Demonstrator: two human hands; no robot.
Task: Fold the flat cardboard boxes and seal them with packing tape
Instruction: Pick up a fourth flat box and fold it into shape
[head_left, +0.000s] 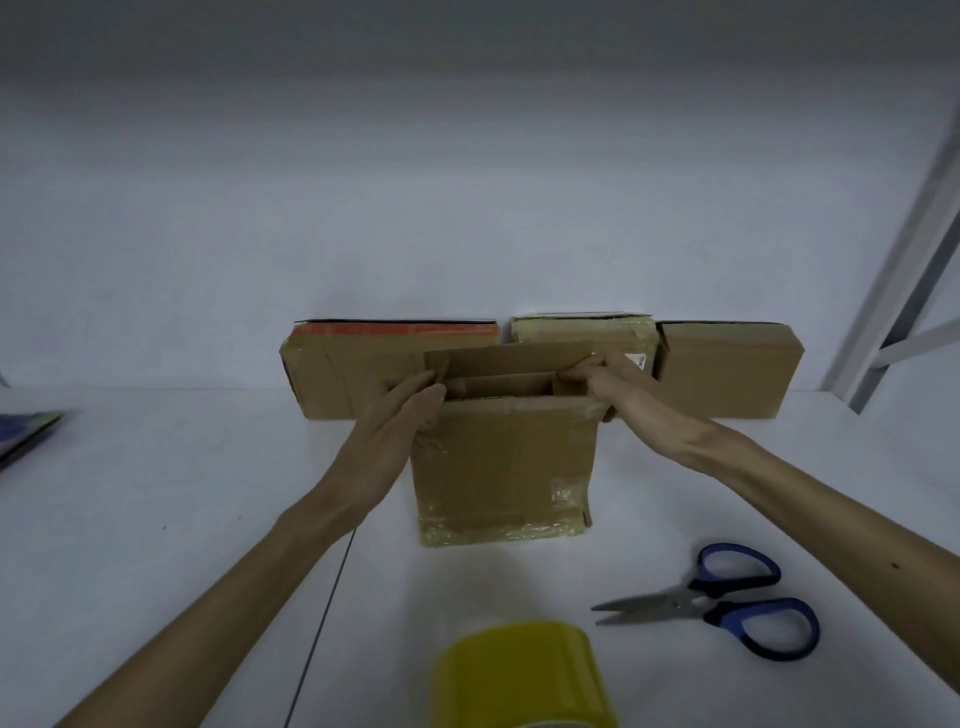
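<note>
A brown cardboard box (501, 462) stands upright in the middle of the white table, its bottom edge covered in clear tape and its top open with flaps up. My left hand (400, 421) presses against the box's upper left corner, fingers on the left flap. My right hand (605, 379) pinches the right flap at the upper right corner. A yellowish roll of packing tape (524, 675) stands at the near edge, in front of the box.
Three taped boxes lean against the back wall: a wide one with a red strip (358, 369), a middle one (582, 330), a right one (727, 369). Blue-handled scissors (727, 603) lie at the right. A thin dark cord (327, 623) crosses the table. A metal frame (914, 291) rises at far right.
</note>
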